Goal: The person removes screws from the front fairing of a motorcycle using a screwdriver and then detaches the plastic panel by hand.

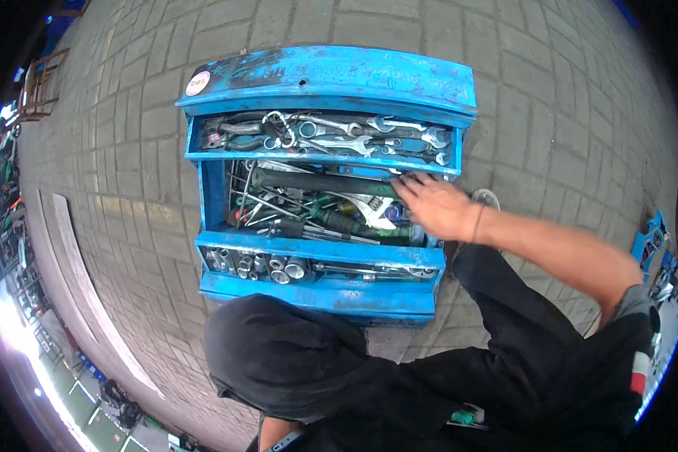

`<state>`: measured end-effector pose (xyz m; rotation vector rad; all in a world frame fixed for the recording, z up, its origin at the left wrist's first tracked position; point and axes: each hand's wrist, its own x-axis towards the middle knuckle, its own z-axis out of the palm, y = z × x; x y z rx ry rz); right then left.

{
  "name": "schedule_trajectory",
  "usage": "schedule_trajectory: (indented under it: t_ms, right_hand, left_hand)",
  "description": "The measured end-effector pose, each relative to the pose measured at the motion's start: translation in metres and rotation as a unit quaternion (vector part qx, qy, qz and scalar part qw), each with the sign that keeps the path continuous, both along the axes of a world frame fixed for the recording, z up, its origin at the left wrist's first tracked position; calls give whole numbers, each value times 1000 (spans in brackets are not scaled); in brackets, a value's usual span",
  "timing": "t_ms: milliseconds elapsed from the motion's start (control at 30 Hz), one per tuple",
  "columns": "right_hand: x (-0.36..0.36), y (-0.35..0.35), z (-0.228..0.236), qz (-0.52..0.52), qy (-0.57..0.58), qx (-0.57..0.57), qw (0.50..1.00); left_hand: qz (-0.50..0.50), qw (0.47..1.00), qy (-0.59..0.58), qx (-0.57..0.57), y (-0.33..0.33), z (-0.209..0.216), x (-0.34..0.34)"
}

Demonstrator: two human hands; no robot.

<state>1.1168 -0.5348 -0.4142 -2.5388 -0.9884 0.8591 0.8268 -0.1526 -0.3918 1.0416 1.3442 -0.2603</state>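
My right hand point(437, 207) reaches in from the right over the middle bay of a blue metal toolbox point(331, 71). Its fingers lie stretched out at the right end of a long dark green bar point(320, 182), and I cannot make out a grip on it. Below the fingers rests a silver adjustable wrench point(378, 212) among screwdrivers point(267, 202) and other dark-handled tools. Spanners point(354, 143) and pliers point(241, 135) fill the upper tray. Sockets point(279, 270) sit in the lower tray. Only a bit of my left forearm point(277, 431) shows; that hand is out of sight.
Grey paving bricks point(143, 226) surround the toolbox. A round metal object point(487, 199) lies by my right wrist. My dark-clothed knee point(279, 346) is close to the box's near edge. Another blue toolbox point(648, 245) stands at the far right, and long boards point(90, 286) lie at the left.
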Motion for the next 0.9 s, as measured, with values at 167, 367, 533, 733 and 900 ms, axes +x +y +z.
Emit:
schedule_trajectory:
  t_ms: [167, 367, 533, 733, 900]
  right_hand:
    - [-6, 40, -14, -108, -12, -8, 994]
    - [-26, 35, -23, -61, 23, 44, 997]
    - [-1, 46, -55, -66, -120, -63, 989]
    - [2, 68, -48, 21, -147, -223, 963]
    - [-2, 53, -74, -11, -163, -117, 980]
  left_hand:
    - [-7, 1000, 9, -6, -6, 3, 4]
    - [-6, 1000, 18, -12, -12, 8, 3]
    - [-22, 999, 6, -26, -14, 12, 14]
    - [-31, 999, -18, -39, -16, 22, 25]
    - [-58, 996, -42, -49, -16, 36, 43]
